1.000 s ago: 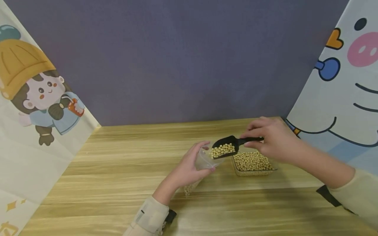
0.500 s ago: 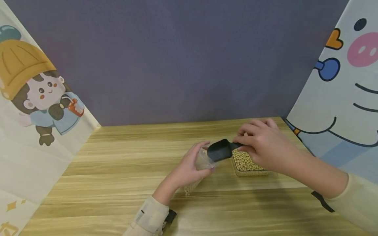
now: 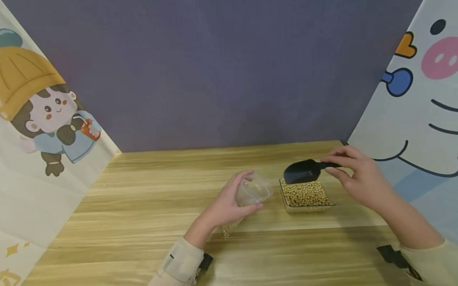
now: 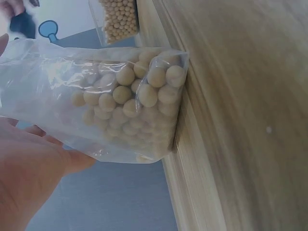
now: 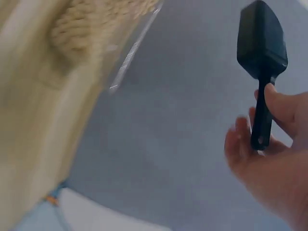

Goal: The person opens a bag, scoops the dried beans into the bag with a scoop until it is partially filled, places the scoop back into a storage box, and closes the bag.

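My left hand (image 3: 223, 206) grips a clear plastic bag (image 3: 255, 190) around its upper part, fingers and thumb on either side of the open mouth. In the left wrist view, soybeans (image 4: 125, 96) fill the bag's lower part, and its bottom meets the wooden table. With thumb and fingers my right hand (image 3: 363, 180) pinches the handle of a black scoop (image 3: 303, 172). The scoop hangs over the back of a clear box (image 3: 309, 209) of soybeans (image 3: 305, 194); no beans show in it. In the right wrist view the scoop's dark outside (image 5: 262, 38) shows.
The wood-grain table (image 3: 143, 206) runs back to a dark grey-blue panel (image 3: 229, 79). White panels with cartoon prints flank it, a child in a yellow hat (image 3: 32, 83) at left and a pink snout (image 3: 441, 58) at right.
The scoop, full of soybeans a second ago, tipped over the bag's mouth and emptied. My right hand has since drawn it right, over the box. The left hand has stayed in place.
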Demonstrator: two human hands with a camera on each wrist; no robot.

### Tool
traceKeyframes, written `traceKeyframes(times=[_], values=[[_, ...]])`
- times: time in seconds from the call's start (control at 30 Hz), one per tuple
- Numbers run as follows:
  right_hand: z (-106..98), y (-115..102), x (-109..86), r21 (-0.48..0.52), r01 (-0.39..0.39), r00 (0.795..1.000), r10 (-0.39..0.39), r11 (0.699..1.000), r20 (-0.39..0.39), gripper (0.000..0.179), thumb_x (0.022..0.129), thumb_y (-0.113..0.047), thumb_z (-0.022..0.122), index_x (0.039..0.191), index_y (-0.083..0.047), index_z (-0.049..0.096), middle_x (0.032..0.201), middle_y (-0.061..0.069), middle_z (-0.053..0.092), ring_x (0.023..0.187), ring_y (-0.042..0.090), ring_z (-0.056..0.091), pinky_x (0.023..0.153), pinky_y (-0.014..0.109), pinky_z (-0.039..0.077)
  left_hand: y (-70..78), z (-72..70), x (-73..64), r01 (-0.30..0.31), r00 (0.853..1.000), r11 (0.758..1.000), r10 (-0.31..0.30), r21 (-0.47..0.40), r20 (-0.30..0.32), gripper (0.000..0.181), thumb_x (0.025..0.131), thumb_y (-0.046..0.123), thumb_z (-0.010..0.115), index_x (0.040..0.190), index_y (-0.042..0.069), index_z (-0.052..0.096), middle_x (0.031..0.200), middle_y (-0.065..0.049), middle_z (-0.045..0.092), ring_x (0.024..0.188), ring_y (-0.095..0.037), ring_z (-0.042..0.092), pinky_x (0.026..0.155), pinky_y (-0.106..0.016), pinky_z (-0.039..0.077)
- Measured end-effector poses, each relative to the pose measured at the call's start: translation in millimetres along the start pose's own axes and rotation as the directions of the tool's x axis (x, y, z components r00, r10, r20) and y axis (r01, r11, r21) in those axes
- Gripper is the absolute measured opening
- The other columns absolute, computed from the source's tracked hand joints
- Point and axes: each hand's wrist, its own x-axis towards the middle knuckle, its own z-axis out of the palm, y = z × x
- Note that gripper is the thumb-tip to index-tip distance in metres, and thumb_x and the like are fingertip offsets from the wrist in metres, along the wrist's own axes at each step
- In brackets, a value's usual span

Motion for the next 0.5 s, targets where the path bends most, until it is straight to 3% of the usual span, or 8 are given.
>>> traceKeyframes(times=[0.1,0.17,0.4,0.5], values=[[0.2,18.4,-16.5,0.001,-0.122,0.989,0.121,0.993,0.081,0.027,0.091,0.001,0.08,0.115,-0.011,0.079,0.119,0.009,0.07,0.093,-0.003,0.056,0.066,0.016,0.043,-0.2,0.1,0.7,0.004,1.0,1.0,-0.004,0.001,0.0,0.092,0.088,0.041,0.086,0.163,0.035,0.033,0.156,-0.003,0.051,0.135,-0.025,0.058,0.11,-0.049,0.053],[1.6,27.8,-25.0,-0.001,-0.161,0.981,0.16,0.987,0.11,0.026,0.093,0.0,0.078,0.117,-0.009,0.078,0.12,0.011,0.07,0.089,-0.004,0.055,0.065,0.016,0.043,-0.5,0.4,1.1,0.009,1.0,1.0,-0.009,-0.001,0.002,0.092,0.087,0.041,0.086,0.163,0.036,0.034,0.156,-0.003,0.052,0.133,-0.025,0.058,0.108,-0.048,0.055],[8.2,40.9,-41.7,0.004,-0.193,0.981,0.193,0.981,-0.014,0.034,0.087,0.006,0.081,0.119,-0.005,0.076,0.112,0.012,0.069,0.085,-0.019,0.042,0.066,0.009,0.041,0.6,1.7,1.1,0.025,1.0,1.0,-0.025,-0.005,0.005,0.091,0.088,0.042,0.086,0.163,0.037,0.034,0.156,-0.001,0.051,0.134,-0.025,0.058,0.112,-0.05,0.053],[9.2,37.4,-42.1,0.016,-0.248,0.967,0.248,0.969,-0.062,0.04,0.086,0.003,0.084,0.124,-0.006,0.073,0.109,0.001,0.069,0.088,-0.024,0.042,0.068,0.006,0.041,1.1,0.8,1.2,0.023,1.0,1.0,-0.023,-0.003,0.006,0.091,0.088,0.041,0.086,0.163,0.036,0.034,0.156,-0.002,0.051,0.135,-0.025,0.058,0.112,-0.051,0.052]])
